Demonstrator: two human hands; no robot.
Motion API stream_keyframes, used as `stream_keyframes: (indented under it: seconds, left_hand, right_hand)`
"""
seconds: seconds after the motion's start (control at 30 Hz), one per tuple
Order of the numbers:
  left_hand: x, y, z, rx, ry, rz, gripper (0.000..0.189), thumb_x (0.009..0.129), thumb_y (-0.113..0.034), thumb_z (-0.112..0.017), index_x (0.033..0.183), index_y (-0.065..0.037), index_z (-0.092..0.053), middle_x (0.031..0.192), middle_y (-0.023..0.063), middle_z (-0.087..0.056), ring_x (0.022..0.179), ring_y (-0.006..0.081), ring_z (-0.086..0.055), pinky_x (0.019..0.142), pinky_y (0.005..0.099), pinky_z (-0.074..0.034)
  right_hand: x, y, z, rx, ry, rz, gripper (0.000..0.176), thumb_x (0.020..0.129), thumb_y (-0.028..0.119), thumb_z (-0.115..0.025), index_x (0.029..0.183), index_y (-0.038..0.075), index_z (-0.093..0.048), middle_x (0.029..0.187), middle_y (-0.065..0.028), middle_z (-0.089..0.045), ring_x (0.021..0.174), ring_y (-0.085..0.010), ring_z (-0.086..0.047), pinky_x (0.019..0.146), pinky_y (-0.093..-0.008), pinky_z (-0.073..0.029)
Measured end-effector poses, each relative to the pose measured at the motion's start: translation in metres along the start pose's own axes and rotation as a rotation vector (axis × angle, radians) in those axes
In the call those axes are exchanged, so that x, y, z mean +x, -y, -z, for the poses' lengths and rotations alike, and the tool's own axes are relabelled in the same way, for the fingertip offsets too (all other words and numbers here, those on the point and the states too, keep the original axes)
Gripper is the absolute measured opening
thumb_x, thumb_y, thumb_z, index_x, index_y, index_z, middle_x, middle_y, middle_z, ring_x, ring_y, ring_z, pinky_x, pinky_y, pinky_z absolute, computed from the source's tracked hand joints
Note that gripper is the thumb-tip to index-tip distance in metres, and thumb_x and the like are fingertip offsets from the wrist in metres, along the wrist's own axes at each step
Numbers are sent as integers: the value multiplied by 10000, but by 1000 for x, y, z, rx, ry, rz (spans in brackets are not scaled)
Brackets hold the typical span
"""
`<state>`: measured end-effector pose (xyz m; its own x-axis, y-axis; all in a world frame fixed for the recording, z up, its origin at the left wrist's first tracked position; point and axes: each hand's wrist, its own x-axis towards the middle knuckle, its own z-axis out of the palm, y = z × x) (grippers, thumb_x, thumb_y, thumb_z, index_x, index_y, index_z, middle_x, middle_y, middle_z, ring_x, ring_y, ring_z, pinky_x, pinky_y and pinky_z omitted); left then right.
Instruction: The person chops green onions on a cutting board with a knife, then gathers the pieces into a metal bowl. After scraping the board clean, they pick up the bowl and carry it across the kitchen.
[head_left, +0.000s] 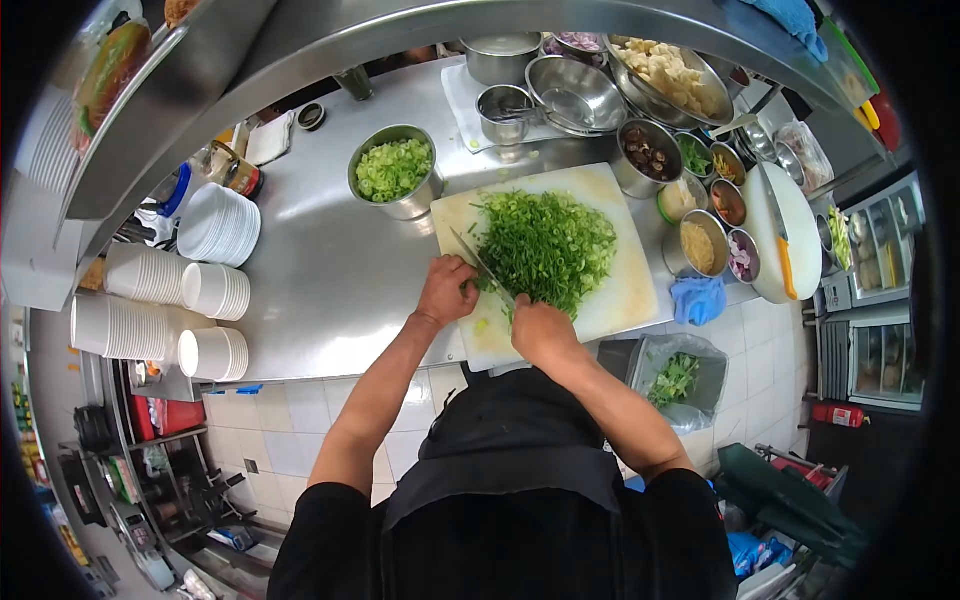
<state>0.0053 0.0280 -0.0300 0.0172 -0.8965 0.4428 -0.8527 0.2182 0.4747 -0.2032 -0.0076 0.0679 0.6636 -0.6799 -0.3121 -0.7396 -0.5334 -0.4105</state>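
Knife (pixel 482 266) is gripped in the right hand (pixel 543 333), fist closed at the handle, blade angled away and to the left across the left part of the cutting board (pixel 612 302). Left hand (pixel 447 290) is placed at the board's left edge, fingers curled, fingertips close to the blade's left side; bits of green are seen by them, but whether anything is pinched cannot be told. Hands are apart, blade partly between them. Chopped greens (pixel 545 245) are heaped mid-board, to the right of the blade and mostly beyond the right hand; near edge of the heap is reached by that hand's knuckles. Heap is separated from most of the left hand by the blade. Darker, finer cuts are piled on the left and near side, paler slices on the right. A few loose pale pieces are scattered at the board's near left corner. Metal bowl (pixel 416 207) filled with pale green slices is set on the steel counter (pixel 310 285), just beyond the board's far left corner. Tubs of prepped ingredients are lined up past the board's right side, blue cloth (pixel 698 300) bunched just beside its right edge. Lined bin (pixel 713 375) with leafy scraps inside is positioned below counter level, right of the right forearm.
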Motion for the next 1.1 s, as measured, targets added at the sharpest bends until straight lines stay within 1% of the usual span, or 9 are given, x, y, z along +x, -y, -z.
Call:
stream_keyframes:
  seconds: [0.13,0.2,0.3,0.4,0.5,0.6,0.77,0.9,1.1]
  left_hand:
    - [-1,1,-8,-28,-56,33,145,650,-25,-630,782,-86,-635,800,78,-565,834,293,-551,776,393,-428]
    - [0,0,-10,-33,-86,42,140,651,-23,-634,779,-82,-632,796,79,-564,832,292,-552,776,395,-428]
    - [1,2,-12,-30,-102,41,129,657,-20,-643,770,-79,-627,788,80,-565,832,294,-554,773,401,-428]
    - [-4,1,-12,-1,-76,53,129,664,-25,-657,775,-82,-624,810,83,-570,832,301,-555,770,408,-424]
    - [-1,0,-13,4,-127,67,135,668,-34,-669,785,-83,-622,839,86,-570,840,308,-553,767,411,-421]
    - [-6,-1,-11,63,-115,120,134,676,-50,-676,791,-86,-618,863,87,-568,848,314,-546,769,415,-419]
    - [-9,-3,-1,-9,-50,98,133,674,-45,-630,802,-80,-623,869,94,-562,851,321,-537,791,424,-424]
    - [-8,-3,-5,0,-83,104,144,667,-40,-616,806,-76,-623,873,99,-555,853,325,-536,800,427,-428]
    - [-9,-1,-11,-45,-153,160,140,661,-29,-620,794,-75,-621,844,106,-544,845,333,-532,801,430,-435]
  right_hand:
    - [1,-2,-6,26,-27,15,233,833,77,-500,1012,-65,-549,795,-275,-669,772,-423,-680,701,-503,-550]
    - [-2,1,-1,1,26,-4,241,840,79,-485,1018,-59,-568,852,-258,-683,821,-397,-689,723,-481,-551]
    - [12,-3,-18,33,9,-21,240,839,79,-487,1018,-60,-568,856,-259,-683,827,-398,-690,727,-485,-551]
    - [11,-7,-11,11,20,-2,240,843,83,-483,1015,-60,-571,850,-260,-682,819,-400,-690,723,-485,-552]
    - [-3,-1,0,-3,6,27,243,849,89,-474,1012,-61,-575,841,-261,-681,804,-402,-689,712,-484,-553]
    - [11,-4,-18,25,-16,-3,247,851,94,-473,1013,-61,-576,834,-258,-682,801,-403,-688,708,-487,-551]
    - [0,-2,-4,25,18,10,251,856,88,-464,1024,-64,-572,835,-256,-682,805,-407,-686,721,-487,-549]
    - [10,-4,-19,40,-55,23,216,844,78,-481,1002,-55,-544,783,-288,-658,757,-439,-671,694,-519,-539]
    - [2,1,-6,43,-30,33,208,843,74,-480,987,-63,-542,781,-279,-663,755,-432,-674,684,-508,-543]
